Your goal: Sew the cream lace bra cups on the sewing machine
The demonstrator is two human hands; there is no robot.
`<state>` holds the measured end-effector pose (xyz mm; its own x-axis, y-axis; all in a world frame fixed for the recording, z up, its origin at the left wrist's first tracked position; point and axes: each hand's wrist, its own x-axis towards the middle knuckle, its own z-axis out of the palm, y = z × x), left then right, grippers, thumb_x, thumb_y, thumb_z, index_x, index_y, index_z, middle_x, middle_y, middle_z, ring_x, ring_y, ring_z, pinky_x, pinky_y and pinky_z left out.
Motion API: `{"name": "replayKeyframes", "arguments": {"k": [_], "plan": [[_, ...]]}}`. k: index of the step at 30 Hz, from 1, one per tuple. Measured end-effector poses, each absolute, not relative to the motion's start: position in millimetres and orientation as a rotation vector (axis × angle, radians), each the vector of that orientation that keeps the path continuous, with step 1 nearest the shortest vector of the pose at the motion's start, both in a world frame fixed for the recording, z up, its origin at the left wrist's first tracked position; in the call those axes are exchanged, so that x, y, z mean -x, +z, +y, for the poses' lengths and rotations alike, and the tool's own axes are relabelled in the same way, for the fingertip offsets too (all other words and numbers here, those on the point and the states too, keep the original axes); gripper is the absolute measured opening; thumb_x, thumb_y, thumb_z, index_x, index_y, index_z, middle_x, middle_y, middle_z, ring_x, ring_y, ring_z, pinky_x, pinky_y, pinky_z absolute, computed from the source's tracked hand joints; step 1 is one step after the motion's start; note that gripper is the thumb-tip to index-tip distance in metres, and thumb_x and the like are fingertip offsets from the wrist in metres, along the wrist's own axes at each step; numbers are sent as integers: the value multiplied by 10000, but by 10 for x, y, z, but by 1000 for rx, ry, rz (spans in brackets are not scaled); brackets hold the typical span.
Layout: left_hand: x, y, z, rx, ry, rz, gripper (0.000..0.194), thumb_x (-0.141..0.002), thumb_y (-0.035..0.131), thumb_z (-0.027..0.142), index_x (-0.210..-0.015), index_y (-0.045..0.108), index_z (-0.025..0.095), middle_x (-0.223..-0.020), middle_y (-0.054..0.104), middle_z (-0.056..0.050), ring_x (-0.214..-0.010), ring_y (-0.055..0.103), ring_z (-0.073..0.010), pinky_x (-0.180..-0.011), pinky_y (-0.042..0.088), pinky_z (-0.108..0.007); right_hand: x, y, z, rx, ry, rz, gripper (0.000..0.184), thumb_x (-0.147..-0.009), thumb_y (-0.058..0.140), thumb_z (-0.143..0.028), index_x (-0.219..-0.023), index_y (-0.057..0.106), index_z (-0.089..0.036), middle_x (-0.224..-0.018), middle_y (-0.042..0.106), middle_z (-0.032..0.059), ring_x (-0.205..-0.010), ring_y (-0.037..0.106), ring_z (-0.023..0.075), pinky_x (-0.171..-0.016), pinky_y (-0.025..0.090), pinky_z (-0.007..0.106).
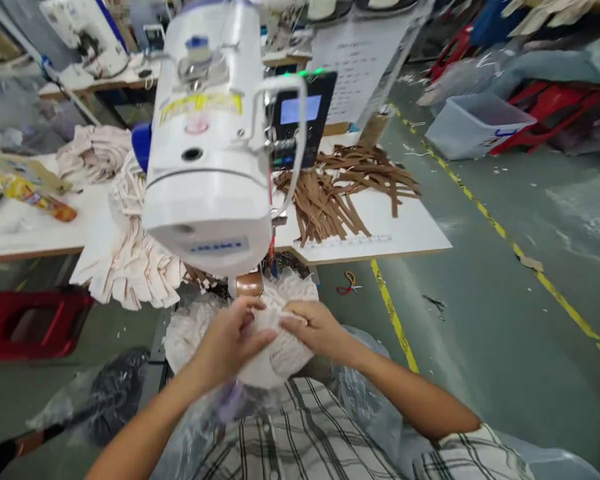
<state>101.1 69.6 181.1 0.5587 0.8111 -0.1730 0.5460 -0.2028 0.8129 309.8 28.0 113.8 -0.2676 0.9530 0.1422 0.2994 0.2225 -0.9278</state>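
White cloth lies bunched before the sewing machine, pinched in the right hand, seemingly to steady it; the left hand spreads thumb from fingers over it (gripping nothing visibly). Brown strips lie on the tabletop, probably within reach.

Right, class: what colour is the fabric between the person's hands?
The fabric is off-white, best seen in the head view.

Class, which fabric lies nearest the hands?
The white fabric at the left hand and right hand; brown strips and overhanging cream pieces lie farther off.
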Motion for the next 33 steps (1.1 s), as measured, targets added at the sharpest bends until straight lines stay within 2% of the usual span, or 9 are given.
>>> {"name": "replayKeyframes", "arguments": {"k": [3,8,11,18,21,26,28,30,33], "plan": [[-912,1831,907,-1758,458,1244,207,-853,632,399,-894,621,196,-608,499,55,-553,437,-113,-528,319,-217,-3053,1246,523,1319,1083,-1577,428,-967,467,-526,-723,556,-185,-667,533,-6,-651,484,142,-620,350,254],[-876,1724,1158,-1651,725,1443,248,-831,644,365,-711,504,199,-588,434,48,-595,444,-115,-569,357,-219,-2973,1260,874,1316,1281,-1413,484,-904,497,-580,-617,380,-209,-617,365,-32,-607,377,128,-582,308,261],[-901,1672,1246,-1681,709,1456,348,-827,617,354,-600,397,210,-514,338,50,-546,360,-106,-511,287,-226,-2983,1245,982,1284,1383,-1365,476,-885,531,-580,-622,393,-208,-616,360,-34,-597,361,122,-570,299,257],[-903,1673,1275,-1662,656,1514,428,-777,603,324,-509,288,217,-457,207,48,-502,233,-86,-444,150,-241,-3024,1245,1044,1320,1433,-1347,468,-835,577,-579,-613,380,-218,-593,408,-23,-570,369,121,-522,286,254],[-904,1690,1263,-1580,597,1574,509,-745,615,297,-499,177,213,-461,154,50,-480,153,-64,-438,103,-248,-3030,1259,1050,1310,1449,-1334,478,-834,596,-578,-609,375,-218,-584,405,-24,-564,376,121,-523,303,258],[-902,1708,1265,-1552,568,1577,502,-726,591,269,-517,139,210,-474,109,49,-473,99,-53,-440,53,-258,-3055,1172,1027,1298,1469,-1304,511,-846,607,-625,-609,421,-213,-553,391,-33,-545,381,122,-525,332,261],[-897,1720,1270,-1575,565,1565,499,-728,583,267,-522,133,208,-465,107,49,-470,93,-52,-444,50,-260,-3061,1025,1004,1292,1496,-1221,496,-845,612,-654,-662,498,-206,-589,464,-20,-569,453,137,-554,390,264],[-891,1740,1274,-1604,572,1563,506,-733,586,269,-512,135,205,-446,120,49,-458,100,-49,-446,53,-262,-3060,820,978,1226,1551,-1139,513,-807,626,-717,-831,607,-205,-715,600,19,-684,584,184,-646,483,293],[-883,1772,1279,-1669,590,1576,494,-739,578,262,-508,144,205,-436,142,48,-455,111,-52,-453,53,-267,-3068,518,931,1006,1704,-1255,769,-669,707,-785,-1167,630,-204,-1052,711,101,-1029,661,281,-920,525,395]]}}
